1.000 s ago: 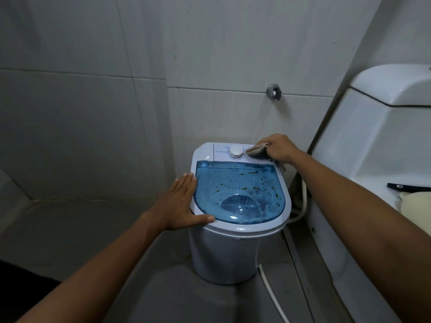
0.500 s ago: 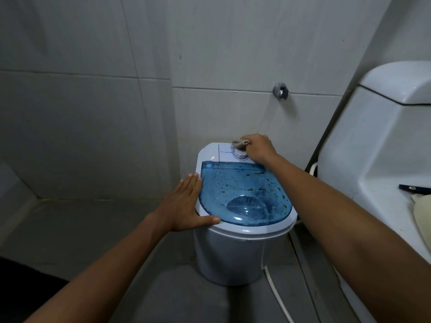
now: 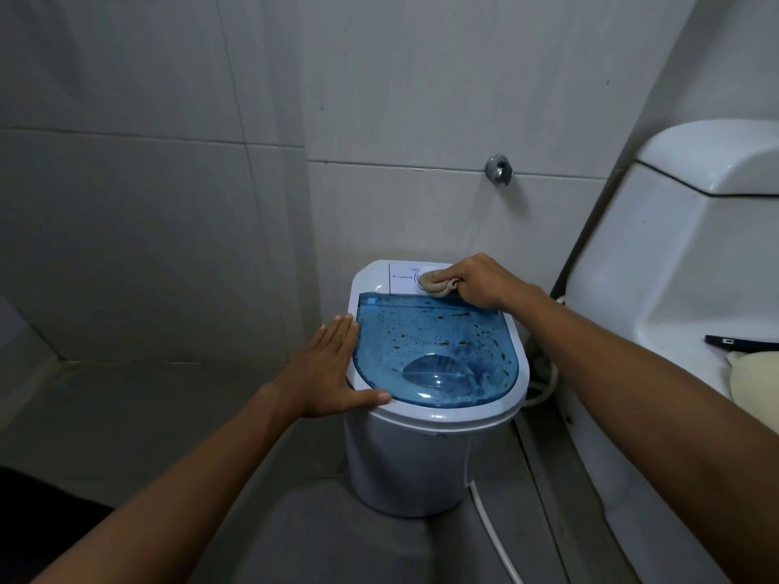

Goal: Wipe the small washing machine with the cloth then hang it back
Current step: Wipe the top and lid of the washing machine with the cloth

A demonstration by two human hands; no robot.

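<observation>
The small white washing machine [image 3: 413, 461] stands on the grey floor against the tiled wall. Its clear blue lid [image 3: 438, 351] is speckled with dark spots. My right hand [image 3: 480, 284] presses a bunched beige cloth [image 3: 438, 284] onto the white control panel at the back, over the round dial, which is mostly hidden. My left hand [image 3: 333, 368] lies flat with fingers together on the machine's left rim, thumb along the front edge, holding nothing.
A white toilet cistern [image 3: 674, 263] stands close on the right, with a dark flat object [image 3: 742, 343] and a cream item [image 3: 754, 385] on its ledge. A chrome wall fitting [image 3: 498, 169] is above the machine. A white hose [image 3: 493, 528] trails across the floor.
My right hand slid the cloth from the panel's right end leftward onto the dial, then drew back slightly to the right. My left hand stayed on the left rim.
</observation>
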